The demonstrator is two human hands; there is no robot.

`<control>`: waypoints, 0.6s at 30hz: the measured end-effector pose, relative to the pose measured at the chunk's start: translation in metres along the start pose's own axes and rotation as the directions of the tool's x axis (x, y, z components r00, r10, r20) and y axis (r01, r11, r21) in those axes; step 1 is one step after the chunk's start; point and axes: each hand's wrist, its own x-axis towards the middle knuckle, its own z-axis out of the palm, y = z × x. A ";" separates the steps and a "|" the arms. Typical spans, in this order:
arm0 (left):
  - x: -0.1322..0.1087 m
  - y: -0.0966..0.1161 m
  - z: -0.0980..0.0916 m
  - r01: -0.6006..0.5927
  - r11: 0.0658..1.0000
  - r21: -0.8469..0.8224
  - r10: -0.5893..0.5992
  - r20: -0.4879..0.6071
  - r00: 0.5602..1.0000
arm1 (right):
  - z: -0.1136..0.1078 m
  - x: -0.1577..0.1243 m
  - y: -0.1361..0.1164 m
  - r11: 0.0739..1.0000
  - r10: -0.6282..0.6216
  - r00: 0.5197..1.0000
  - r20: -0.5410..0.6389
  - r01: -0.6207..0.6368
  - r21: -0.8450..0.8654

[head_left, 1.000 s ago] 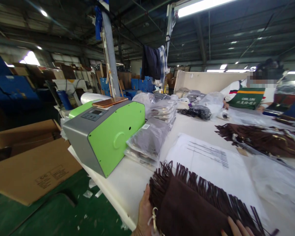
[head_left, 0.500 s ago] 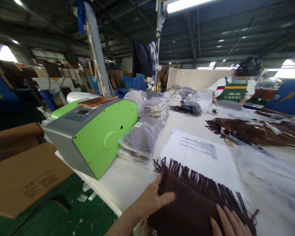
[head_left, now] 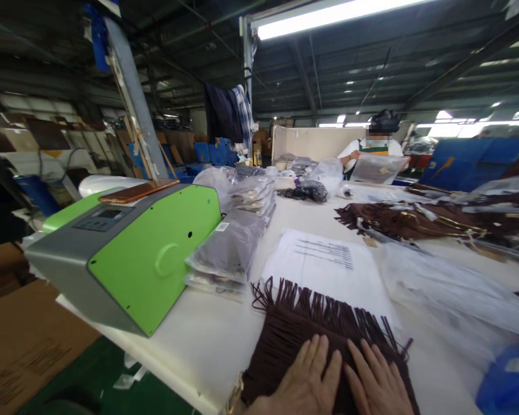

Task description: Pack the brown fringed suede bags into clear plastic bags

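A dark brown fringed bag [head_left: 277,340] lies flat on the white table in front of me, its strips fanned out toward the far side. My left hand [head_left: 309,377] rests palm down on it with fingers stretched. Close beside it, my right hand [head_left: 378,377] also lies flat on the fringe. A gold chain [head_left: 233,395] shows at the bag's near left corner. Just beyond the fringe is a white printed plastic sheet or bag [head_left: 324,259], partly under the strips.
On the left stands a green and grey machine [head_left: 155,265] with a phone [head_left: 138,191] on top. Beside it are stacked packed bags [head_left: 227,245]. Clear plastic bags [head_left: 450,288] and more brown fringed goods [head_left: 415,222] lie right. A co-worker [head_left: 374,153] holds a plastic bag [head_left: 378,168] across the table.
My left hand has moved from the bag's left edge onto its middle, beside my right hand. The fringe now covers more of the front. The co-worker has raised a plastic bag.
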 end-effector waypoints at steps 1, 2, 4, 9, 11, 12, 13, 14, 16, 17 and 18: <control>-0.001 0.007 -0.008 -0.046 0.998 -0.032 0.046 0.025 0.999 | -0.009 0.000 -0.002 0.997 0.054 0.998 -0.018 -0.053 0.056; -0.004 0.012 -0.019 -0.071 0.996 -0.058 0.072 0.020 0.997 | -0.019 0.000 -0.004 0.981 0.150 0.988 -0.035 -0.144 0.127; -0.010 0.016 -0.047 0.061 0.996 -0.066 -0.074 -0.218 0.973 | -0.043 -0.004 0.000 0.867 0.428 0.903 -0.031 -0.401 0.295; -0.022 -0.018 -0.100 0.408 0.685 -0.603 -0.707 -0.417 0.571 | -0.071 -0.025 0.028 0.061 0.807 0.468 0.361 -0.674 0.737; -0.020 -0.030 -0.106 0.401 0.538 -0.742 -0.775 -0.248 0.582 | -0.068 -0.027 0.034 -0.248 0.735 0.422 0.531 -0.560 0.790; -0.018 -0.034 -0.108 0.396 0.489 -0.777 -0.774 -0.178 0.607 | -0.066 -0.024 0.034 -0.350 0.688 0.417 0.593 -0.526 0.775; -0.015 -0.036 -0.108 0.407 0.450 -0.795 -0.769 -0.113 0.630 | -0.065 -0.020 0.034 -0.425 0.636 0.412 0.653 -0.519 0.742; -0.011 -0.037 -0.108 0.427 0.421 -0.801 -0.758 -0.052 0.650 | -0.064 -0.013 0.033 -0.480 0.575 0.414 0.706 -0.527 0.701; -0.001 -0.039 -0.109 0.471 0.349 -0.810 -0.742 0.069 0.667 | -0.066 0.001 0.030 -0.555 0.437 0.453 0.777 -0.544 0.629; 0.004 -0.040 -0.109 0.488 0.309 -0.817 -0.735 0.120 0.667 | -0.068 0.008 0.030 -0.583 0.375 0.481 0.792 -0.542 0.605; 0.009 -0.041 -0.109 0.498 0.271 -0.824 -0.731 0.160 0.663 | -0.070 0.014 0.030 -0.609 0.320 0.507 0.801 -0.538 0.583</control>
